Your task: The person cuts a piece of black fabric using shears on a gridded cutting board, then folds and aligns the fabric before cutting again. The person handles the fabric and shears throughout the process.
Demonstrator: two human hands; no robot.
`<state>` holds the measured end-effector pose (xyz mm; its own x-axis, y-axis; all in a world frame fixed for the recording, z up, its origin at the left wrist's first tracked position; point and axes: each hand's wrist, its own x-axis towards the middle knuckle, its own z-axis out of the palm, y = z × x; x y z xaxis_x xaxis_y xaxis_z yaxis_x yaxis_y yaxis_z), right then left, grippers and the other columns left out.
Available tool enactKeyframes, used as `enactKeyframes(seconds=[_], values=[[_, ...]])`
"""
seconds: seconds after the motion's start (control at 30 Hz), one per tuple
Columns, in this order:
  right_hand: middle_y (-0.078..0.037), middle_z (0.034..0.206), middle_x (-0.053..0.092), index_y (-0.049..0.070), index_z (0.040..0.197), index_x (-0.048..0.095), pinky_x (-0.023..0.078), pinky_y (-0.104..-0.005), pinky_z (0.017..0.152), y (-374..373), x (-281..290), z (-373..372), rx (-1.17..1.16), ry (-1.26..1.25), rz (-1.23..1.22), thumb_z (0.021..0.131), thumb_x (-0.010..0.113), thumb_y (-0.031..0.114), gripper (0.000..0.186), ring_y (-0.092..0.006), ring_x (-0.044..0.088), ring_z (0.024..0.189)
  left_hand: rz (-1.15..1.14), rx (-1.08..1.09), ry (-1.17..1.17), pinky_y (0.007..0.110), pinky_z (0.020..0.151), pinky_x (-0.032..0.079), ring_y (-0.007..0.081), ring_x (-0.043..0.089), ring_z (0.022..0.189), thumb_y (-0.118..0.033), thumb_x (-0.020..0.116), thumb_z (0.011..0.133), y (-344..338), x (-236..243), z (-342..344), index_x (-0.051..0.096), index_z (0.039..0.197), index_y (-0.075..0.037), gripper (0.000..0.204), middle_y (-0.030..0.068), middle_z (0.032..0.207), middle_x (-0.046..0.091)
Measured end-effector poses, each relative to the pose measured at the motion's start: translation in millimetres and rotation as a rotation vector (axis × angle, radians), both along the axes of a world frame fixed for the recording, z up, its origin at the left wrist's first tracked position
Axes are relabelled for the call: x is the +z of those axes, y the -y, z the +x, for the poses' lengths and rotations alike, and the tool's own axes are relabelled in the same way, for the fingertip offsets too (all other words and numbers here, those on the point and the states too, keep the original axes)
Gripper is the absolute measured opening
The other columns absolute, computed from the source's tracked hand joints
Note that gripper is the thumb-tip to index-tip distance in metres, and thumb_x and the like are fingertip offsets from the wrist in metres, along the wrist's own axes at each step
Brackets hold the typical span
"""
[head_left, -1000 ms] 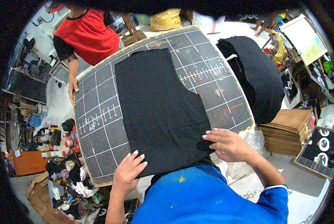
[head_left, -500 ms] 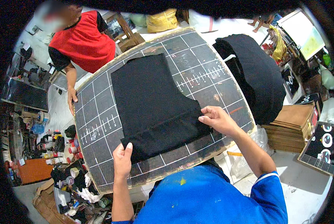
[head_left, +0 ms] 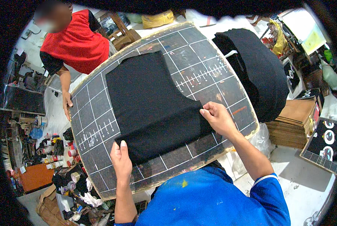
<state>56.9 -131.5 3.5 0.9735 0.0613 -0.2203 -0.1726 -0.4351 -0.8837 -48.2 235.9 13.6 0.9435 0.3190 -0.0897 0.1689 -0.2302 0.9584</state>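
A piece of black cloth (head_left: pixel 149 94), cut with a curved notch on its right side, lies on a dark board (head_left: pixel 198 49) marked with a white grid. My left hand (head_left: pixel 121 160) pinches the cloth's near left corner between thumb and fingers. At the right edge, just below the notch, my right hand (head_left: pixel 219 118) grips the cloth with thumb and forefinger together. Between the two hands the near part of the cloth bulges up in a soft ridge.
Across the board's left side stands a person in red (head_left: pixel 78 41), one hand (head_left: pixel 66 103) at its edge. A heap of black cloth (head_left: pixel 259 71) sits beyond the right edge. Brown card sheets (head_left: pixel 292 116) are stacked at right; jars (head_left: pixel 55 164) and clutter lie at left.
The crease across the cloth's near part has turned into a smoother raised bulge. Both hands keep their hold at the same places. The whole view has shifted slightly.
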Motion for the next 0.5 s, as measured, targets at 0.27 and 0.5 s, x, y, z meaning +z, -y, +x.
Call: enactKeyframes(seconds=[0.27,0.5], values=[[-0.015,0.077,0.074,-0.007,0.095,0.073,0.055,-0.0340,0.066,-3.8,11.9,-7.2,-0.026,0.094,-0.097,0.095,0.079,0.019,0.027,-0.0154,0.070,0.072,0.131,0.002,-0.052,0.025,0.069,0.035,0.0034,0.037,0.079,-0.015,0.054,0.115,0.0,1.2,3.6,0.053,0.093,-0.006,0.024,-0.0072,0.085,0.043],[-0.013,0.077,0.075,-0.008,0.101,0.073,0.055,-0.0328,0.065,-5.5,20.4,-13.3,-0.051,0.088,-0.059,0.094,0.081,0.017,0.027,-0.0128,0.070,0.072,0.146,-0.016,-0.081,0.024,0.076,0.042,0.0044,0.045,0.083,-0.015,0.052,0.116,3.4,6.5,3.9,0.060,0.103,-0.002,0.020,-0.0046,0.091,0.053]])
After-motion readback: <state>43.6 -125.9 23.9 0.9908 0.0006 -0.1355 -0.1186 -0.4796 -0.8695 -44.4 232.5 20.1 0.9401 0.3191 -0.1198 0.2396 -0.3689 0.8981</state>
